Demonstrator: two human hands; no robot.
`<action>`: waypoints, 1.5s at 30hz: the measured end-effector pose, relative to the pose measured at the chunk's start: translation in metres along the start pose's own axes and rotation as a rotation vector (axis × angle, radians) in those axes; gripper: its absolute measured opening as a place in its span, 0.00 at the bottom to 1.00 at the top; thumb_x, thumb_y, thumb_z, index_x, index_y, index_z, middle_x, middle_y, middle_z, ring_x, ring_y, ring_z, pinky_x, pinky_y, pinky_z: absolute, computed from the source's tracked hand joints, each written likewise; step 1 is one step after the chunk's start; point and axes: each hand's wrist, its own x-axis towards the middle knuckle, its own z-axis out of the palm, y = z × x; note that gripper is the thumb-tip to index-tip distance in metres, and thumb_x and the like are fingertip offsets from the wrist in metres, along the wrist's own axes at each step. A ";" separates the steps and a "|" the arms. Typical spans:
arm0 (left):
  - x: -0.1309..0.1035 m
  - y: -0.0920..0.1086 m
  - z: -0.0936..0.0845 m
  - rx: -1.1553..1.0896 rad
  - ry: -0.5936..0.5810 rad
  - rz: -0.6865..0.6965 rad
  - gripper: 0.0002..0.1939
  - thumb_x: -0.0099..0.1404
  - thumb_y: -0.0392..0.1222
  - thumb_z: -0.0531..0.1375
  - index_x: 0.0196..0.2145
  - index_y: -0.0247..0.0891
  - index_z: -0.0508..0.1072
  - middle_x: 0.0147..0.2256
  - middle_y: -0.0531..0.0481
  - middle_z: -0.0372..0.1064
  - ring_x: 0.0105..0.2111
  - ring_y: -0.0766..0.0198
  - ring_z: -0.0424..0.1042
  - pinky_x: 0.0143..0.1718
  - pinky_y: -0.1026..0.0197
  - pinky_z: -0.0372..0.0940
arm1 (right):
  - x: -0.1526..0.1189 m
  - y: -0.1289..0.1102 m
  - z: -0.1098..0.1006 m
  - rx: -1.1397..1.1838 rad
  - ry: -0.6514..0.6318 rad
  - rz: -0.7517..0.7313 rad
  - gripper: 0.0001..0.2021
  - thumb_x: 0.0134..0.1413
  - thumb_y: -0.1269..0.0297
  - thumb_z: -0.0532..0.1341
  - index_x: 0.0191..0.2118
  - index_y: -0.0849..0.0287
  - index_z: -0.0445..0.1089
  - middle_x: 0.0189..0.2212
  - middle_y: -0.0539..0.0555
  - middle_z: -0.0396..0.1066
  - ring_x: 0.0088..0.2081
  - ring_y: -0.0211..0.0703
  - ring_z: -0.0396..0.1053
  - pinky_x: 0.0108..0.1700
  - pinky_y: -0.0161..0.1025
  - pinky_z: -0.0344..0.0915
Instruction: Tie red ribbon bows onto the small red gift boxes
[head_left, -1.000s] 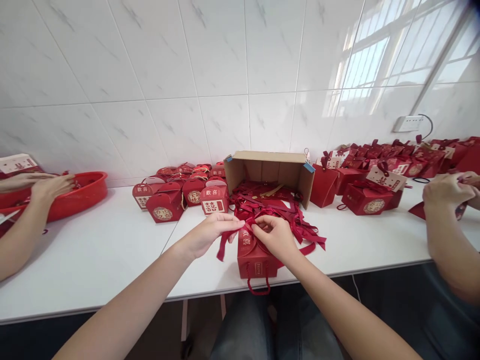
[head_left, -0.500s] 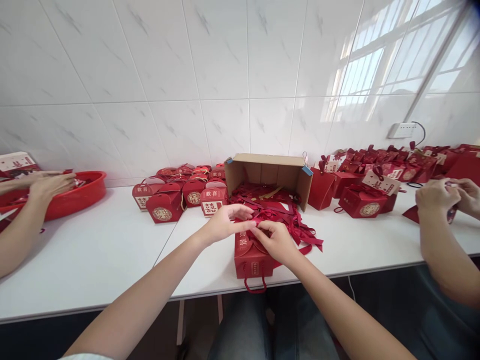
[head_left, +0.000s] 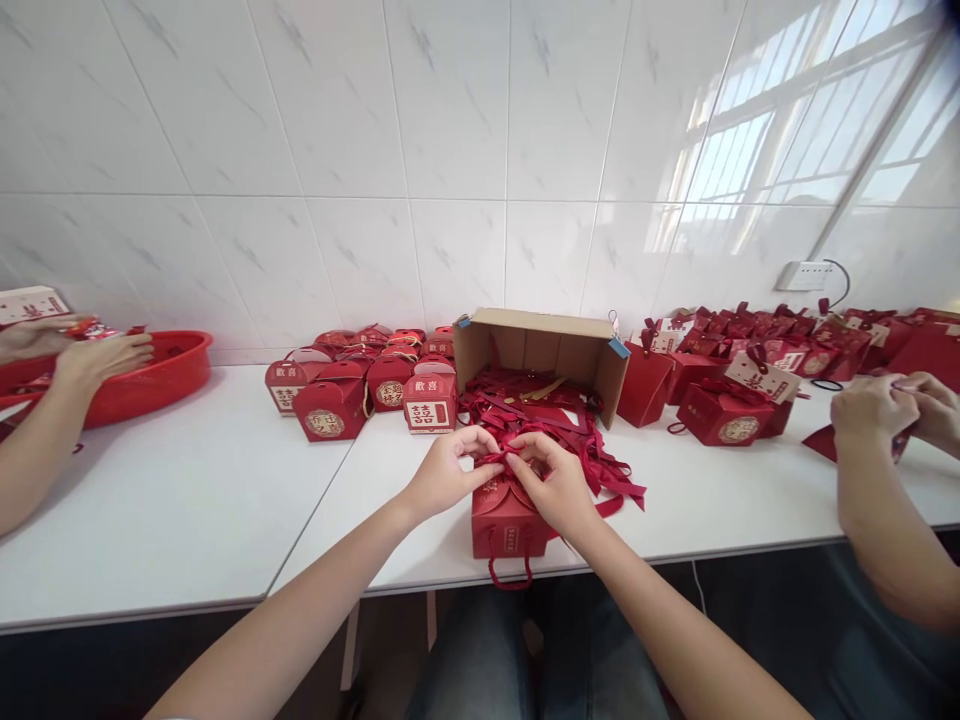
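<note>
Over the red box (head_left: 510,530), left hand (head_left: 448,475) and right hand (head_left: 555,482) both pinch a red ribbon (head_left: 505,457).

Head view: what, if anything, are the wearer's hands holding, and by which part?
Left hand and right hand pinch a red ribbon by its bunched part above the red gift box; finer detail is hidden.
</note>
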 end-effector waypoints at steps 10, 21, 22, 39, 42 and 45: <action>-0.002 -0.001 0.003 0.139 0.106 0.039 0.05 0.58 0.41 0.61 0.29 0.37 0.71 0.29 0.51 0.72 0.29 0.65 0.68 0.30 0.64 0.61 | -0.002 0.002 -0.004 -0.145 -0.011 -0.046 0.07 0.52 0.61 0.62 0.33 0.55 0.77 0.33 0.56 0.71 0.37 0.46 0.70 0.42 0.43 0.65; 0.002 -0.015 0.012 0.175 0.095 0.119 0.05 0.62 0.40 0.56 0.33 0.38 0.69 0.32 0.49 0.71 0.30 0.65 0.67 0.32 0.63 0.63 | 0.005 0.005 -0.008 0.253 -0.222 0.204 0.15 0.49 0.50 0.63 0.29 0.57 0.76 0.63 0.58 0.53 0.62 0.55 0.53 0.60 0.50 0.51; 0.003 -0.015 0.014 0.147 0.107 0.109 0.04 0.62 0.40 0.56 0.35 0.38 0.69 0.32 0.49 0.70 0.30 0.65 0.67 0.31 0.63 0.63 | 0.005 0.005 -0.006 0.316 -0.208 0.218 0.15 0.49 0.49 0.63 0.30 0.57 0.76 0.63 0.58 0.52 0.62 0.55 0.54 0.60 0.49 0.53; -0.006 -0.009 0.005 0.131 0.078 -0.008 0.07 0.56 0.41 0.63 0.32 0.40 0.80 0.32 0.47 0.77 0.33 0.60 0.74 0.36 0.60 0.67 | -0.004 0.004 -0.017 0.131 -0.289 0.108 0.18 0.55 0.47 0.58 0.32 0.54 0.78 0.46 0.58 0.73 0.59 0.51 0.60 0.59 0.49 0.55; -0.004 -0.008 0.002 0.145 0.062 0.011 0.06 0.56 0.39 0.63 0.31 0.39 0.81 0.31 0.48 0.77 0.32 0.61 0.74 0.34 0.62 0.66 | 0.002 0.005 -0.029 0.047 -0.346 0.092 0.14 0.57 0.53 0.58 0.38 0.56 0.76 0.43 0.56 0.74 0.52 0.49 0.66 0.54 0.47 0.61; -0.003 -0.004 -0.003 0.165 0.008 0.028 0.06 0.57 0.38 0.63 0.32 0.39 0.81 0.31 0.48 0.77 0.31 0.62 0.73 0.33 0.63 0.66 | 0.005 0.004 -0.035 -0.133 -0.299 0.007 0.08 0.54 0.64 0.58 0.38 0.56 0.73 0.39 0.54 0.75 0.41 0.45 0.71 0.46 0.44 0.64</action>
